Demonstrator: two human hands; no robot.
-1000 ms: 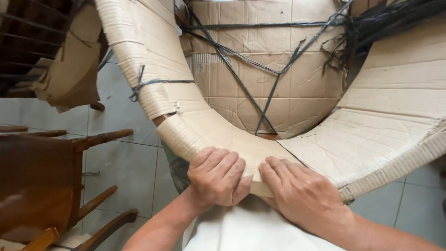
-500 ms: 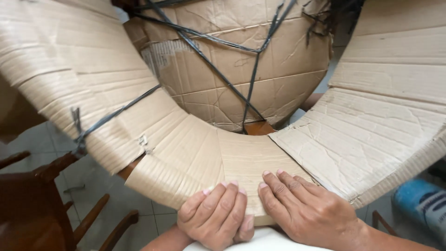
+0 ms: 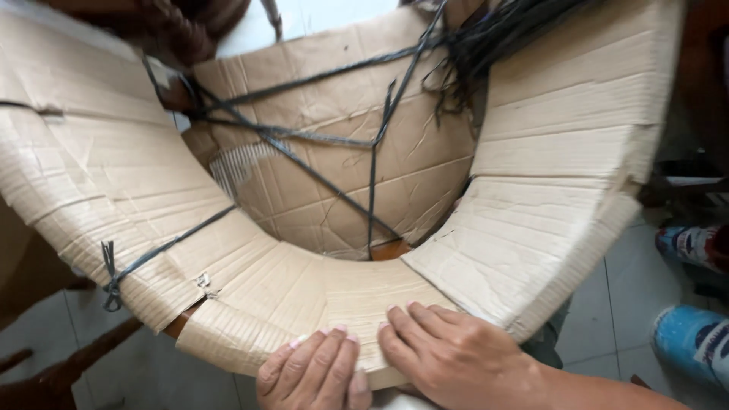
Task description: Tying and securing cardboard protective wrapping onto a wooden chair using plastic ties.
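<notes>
A large curved form wrapped in brown corrugated cardboard (image 3: 228, 266) fills the head view, bound with dark string (image 3: 156, 254). Behind it a flat cardboard panel (image 3: 342, 144) is crossed by more dark string. My left hand (image 3: 315, 372) lies flat on the lower edge of the cardboard wrap, fingers together. My right hand (image 3: 456, 357) rests beside it on the same edge, fingers pressed on the cardboard. The two hands touch each other at the bottom of the curve.
Grey floor tiles (image 3: 630, 296) show at the lower right, with a blue cylindrical container (image 3: 695, 342) lying there. Dark wooden furniture parts (image 3: 68, 364) stand at the lower left. A tangle of dark string (image 3: 493, 38) hangs at the top.
The view has swung right and closer, so the cardboard curve now sits further left. Both hands stay pressed on the lower edge and have shifted slightly right along it.
</notes>
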